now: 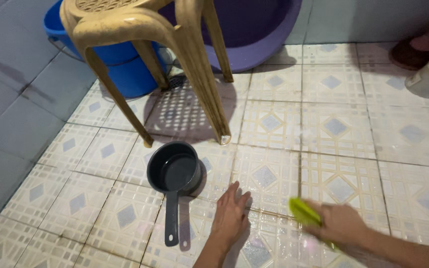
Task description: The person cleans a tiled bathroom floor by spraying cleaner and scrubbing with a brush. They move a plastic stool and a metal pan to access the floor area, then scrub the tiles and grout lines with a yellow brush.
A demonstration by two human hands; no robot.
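Down low, green brush [304,212] in right hand [338,223]

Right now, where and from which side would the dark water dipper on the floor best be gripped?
Probably by the long straight handle of the dark dipper, coming from the near side. It lies flat on the tile floor, pointing toward the person, beside the left hand. The bowl is wide, round and upright, so poorer to grasp. The right hand holds a green brush.
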